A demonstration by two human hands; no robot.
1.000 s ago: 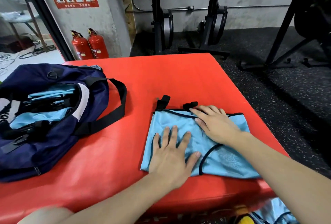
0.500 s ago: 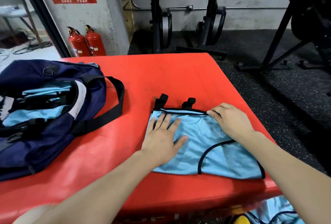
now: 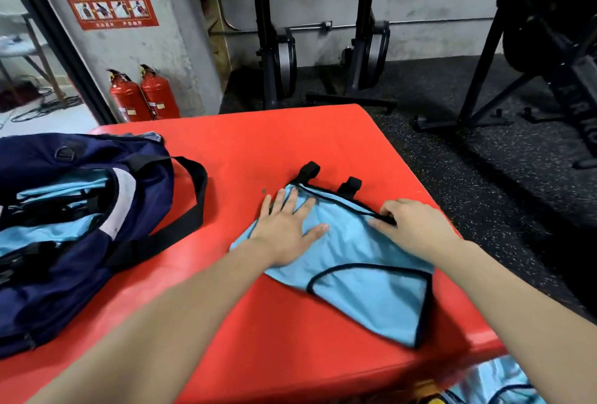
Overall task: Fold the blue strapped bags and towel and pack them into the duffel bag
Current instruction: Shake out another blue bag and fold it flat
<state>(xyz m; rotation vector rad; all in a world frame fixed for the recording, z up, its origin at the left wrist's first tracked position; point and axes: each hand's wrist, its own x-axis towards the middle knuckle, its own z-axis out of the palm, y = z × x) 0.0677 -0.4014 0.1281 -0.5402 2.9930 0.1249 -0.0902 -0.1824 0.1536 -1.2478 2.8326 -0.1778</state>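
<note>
While pinned flat on the red table (image 3: 290,151) right of the navy duffel bag (image 3: 64,242), lay slanting: blue strapped bag (image 3: 365,274). Left hand (image 3: 287,232) spread, duffel-side; right hand (image 3: 410,229) pinching far black trim.

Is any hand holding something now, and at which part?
The right hand pinches the black-trimmed top edge of the light blue strapped bag. The left hand only presses flat on it.
</note>
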